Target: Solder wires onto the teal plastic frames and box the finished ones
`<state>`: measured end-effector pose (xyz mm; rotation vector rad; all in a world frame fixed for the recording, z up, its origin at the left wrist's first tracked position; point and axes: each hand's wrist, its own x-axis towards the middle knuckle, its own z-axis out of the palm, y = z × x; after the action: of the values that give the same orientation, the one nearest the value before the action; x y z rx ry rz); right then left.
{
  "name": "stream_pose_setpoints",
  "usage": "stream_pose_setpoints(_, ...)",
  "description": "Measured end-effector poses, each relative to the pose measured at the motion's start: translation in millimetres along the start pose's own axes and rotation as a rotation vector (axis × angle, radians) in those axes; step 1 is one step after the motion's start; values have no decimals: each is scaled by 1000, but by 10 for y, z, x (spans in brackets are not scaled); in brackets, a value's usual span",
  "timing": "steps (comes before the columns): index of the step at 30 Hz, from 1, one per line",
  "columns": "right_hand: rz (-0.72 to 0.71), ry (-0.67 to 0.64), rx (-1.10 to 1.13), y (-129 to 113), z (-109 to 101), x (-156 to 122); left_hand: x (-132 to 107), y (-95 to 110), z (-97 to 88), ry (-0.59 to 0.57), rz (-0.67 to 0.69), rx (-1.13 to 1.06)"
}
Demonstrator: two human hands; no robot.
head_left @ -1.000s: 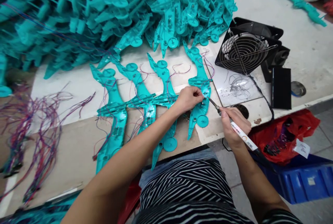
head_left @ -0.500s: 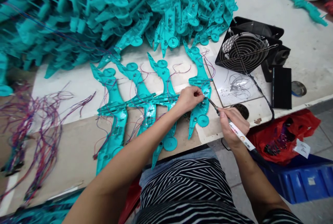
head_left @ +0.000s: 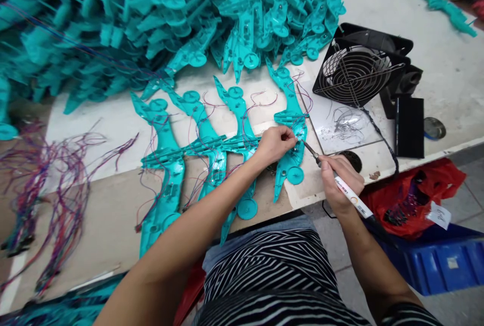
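While right grip (head_left: 342,182) wraps soldering iron (head_left: 352,196), left grip (head_left: 279,143) is pinched together at rightmost teal shell (head_left: 291,116), contents indistinct; work apparently unfinished, neighbouring shells (head_left: 165,134) unclear.

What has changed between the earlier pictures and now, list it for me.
Very little: the right hand and its soldering iron shifted slightly left, then back right, roughly to where they began. Nothing was visibly taken hold of or let go. The left hand stayed pinched at the rightmost teal part in the row; the fan stayed put.
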<state>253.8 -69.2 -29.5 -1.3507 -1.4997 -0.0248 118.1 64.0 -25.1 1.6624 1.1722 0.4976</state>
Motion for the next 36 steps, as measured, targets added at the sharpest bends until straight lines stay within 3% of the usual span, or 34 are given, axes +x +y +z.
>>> stream_pose_setpoints(12, 6, 3, -16, -33, -7, 15, -3, -17, 1, -6, 7, 14)
stream_pose_setpoints(18, 26, 85, -56, -4, -66, -14, 6, -27, 3, -10, -9, 10)
stream_pose_setpoints(36, 139, 110, 89, 17, -32, -120, -6, -43, 4, -25, 8, 5)
